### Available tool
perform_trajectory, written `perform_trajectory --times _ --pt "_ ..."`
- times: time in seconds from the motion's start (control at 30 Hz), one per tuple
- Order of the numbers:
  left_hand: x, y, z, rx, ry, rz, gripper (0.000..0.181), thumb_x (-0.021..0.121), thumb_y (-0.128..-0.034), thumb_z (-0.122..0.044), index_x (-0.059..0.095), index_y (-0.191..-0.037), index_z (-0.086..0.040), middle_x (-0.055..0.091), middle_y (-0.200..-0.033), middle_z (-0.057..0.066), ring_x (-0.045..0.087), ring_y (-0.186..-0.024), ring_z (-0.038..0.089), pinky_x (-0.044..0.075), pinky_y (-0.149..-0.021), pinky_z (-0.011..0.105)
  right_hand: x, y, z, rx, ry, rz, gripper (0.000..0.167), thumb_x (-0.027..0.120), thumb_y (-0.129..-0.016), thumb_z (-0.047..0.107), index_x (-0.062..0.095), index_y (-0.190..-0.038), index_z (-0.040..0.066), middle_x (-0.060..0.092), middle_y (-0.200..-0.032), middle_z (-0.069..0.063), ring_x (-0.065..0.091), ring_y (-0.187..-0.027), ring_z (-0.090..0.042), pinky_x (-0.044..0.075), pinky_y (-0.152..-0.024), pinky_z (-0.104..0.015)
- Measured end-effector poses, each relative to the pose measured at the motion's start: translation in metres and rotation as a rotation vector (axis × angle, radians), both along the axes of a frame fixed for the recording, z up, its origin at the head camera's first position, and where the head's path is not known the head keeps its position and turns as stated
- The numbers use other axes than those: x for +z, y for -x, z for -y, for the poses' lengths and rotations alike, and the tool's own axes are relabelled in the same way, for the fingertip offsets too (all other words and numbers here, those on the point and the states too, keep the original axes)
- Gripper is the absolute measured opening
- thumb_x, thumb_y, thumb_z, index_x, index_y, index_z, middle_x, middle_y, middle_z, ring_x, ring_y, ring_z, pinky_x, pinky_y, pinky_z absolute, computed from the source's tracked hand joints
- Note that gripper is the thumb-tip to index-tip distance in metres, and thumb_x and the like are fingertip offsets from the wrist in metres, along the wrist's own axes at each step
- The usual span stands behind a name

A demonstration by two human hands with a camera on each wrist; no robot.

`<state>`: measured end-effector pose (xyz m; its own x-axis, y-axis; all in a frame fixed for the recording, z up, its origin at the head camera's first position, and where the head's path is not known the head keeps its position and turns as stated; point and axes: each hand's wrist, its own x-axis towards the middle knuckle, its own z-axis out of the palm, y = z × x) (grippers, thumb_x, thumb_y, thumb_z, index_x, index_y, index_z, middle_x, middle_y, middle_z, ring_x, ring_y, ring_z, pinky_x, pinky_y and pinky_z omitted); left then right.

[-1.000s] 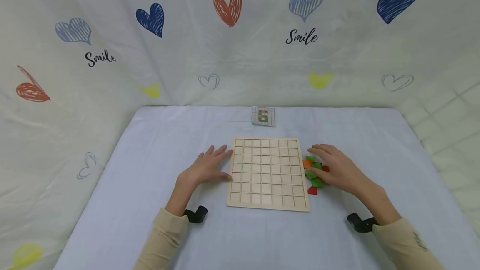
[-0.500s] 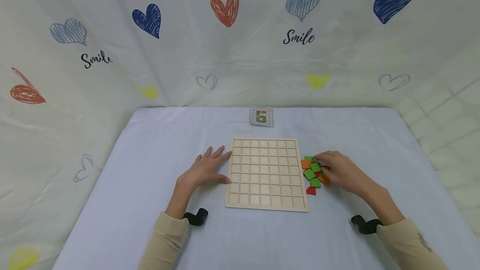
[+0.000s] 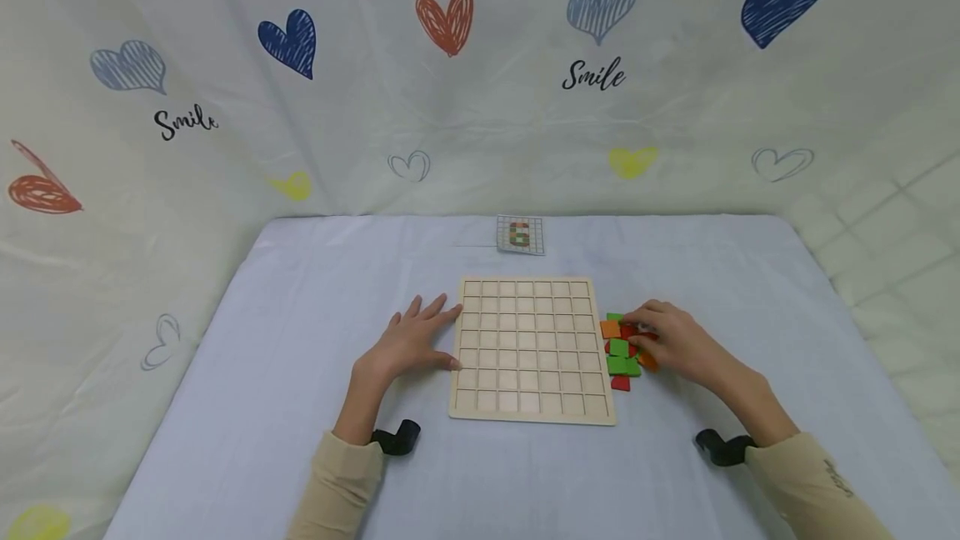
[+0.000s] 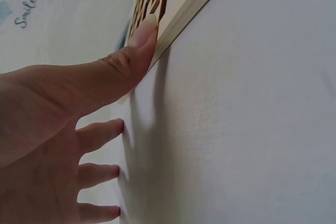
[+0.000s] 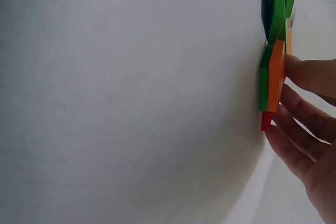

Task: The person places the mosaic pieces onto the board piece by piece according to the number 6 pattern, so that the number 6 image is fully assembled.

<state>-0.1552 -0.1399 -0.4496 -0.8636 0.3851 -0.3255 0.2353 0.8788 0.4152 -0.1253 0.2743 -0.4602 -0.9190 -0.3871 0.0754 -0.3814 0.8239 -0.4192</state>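
A square wooden board with a grid of shallow cells lies on the white cloth. At its left edge rests my left hand, fingers spread; in the left wrist view the thumb touches the board's rim. Along the right edge lies a loose pile of green tiles, red tiles and orange tiles. My right hand is over the pile's right side, its fingers bent loosely. In the right wrist view its fingertips touch the stack near an orange tile; no tile is seen lifted.
A small card with a coloured grid figure lies behind the board near the table's back edge. White cloth covers the table. A curtain with printed hearts hangs behind. A black wrist camera sits on each wrist.
My right hand has shifted about over the pile, and the green tiles have been rearranged, with red ones now showing near its fingertips. The left hand stays at the board's left edge.
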Motion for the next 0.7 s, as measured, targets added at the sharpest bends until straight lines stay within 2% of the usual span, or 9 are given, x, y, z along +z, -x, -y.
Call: perform_trajectory --times 0.23,0.33,0.7 --pt "-0.0023 0.0004 0.0015 -0.006 -0.005 -0.004 0.092 0.084 -0.0830 -0.043 0.038 -0.161 -0.026 0.023 -0.172 0.006 0.009 -0.159 0.044 0.014 -0.122 0.070 -0.0020 0.0019 0.0012 -0.002 0.046 -0.016 0.017 0.079 -0.086 -0.002 0.075 -0.101 0.004 0.069 -0.099 -0.007 0.060 -0.087 -0.019 0.056 -0.073 -0.034" --pt "-0.0041 0.0006 0.0018 -0.008 -0.002 -0.006 0.093 0.085 -0.0825 -0.043 0.038 -0.161 -0.027 0.023 -0.172 0.005 0.009 -0.159 0.044 0.013 -0.122 0.070 -0.0020 0.0013 0.0011 -0.010 0.059 0.001 0.016 0.078 -0.087 -0.002 0.074 -0.101 0.004 0.070 -0.098 -0.007 0.060 -0.087 -0.019 0.055 -0.073 -0.032" --pt "-0.0041 0.0007 0.0021 -0.011 -0.010 -0.009 0.092 0.084 -0.0829 -0.043 0.038 -0.161 -0.026 0.023 -0.172 0.006 0.008 -0.159 0.044 0.013 -0.122 0.070 -0.0016 0.0019 0.0013 -0.057 0.076 0.093 0.020 0.076 -0.089 -0.001 0.070 -0.108 -0.002 0.070 -0.100 -0.009 0.066 -0.090 -0.023 0.059 -0.081 -0.043"
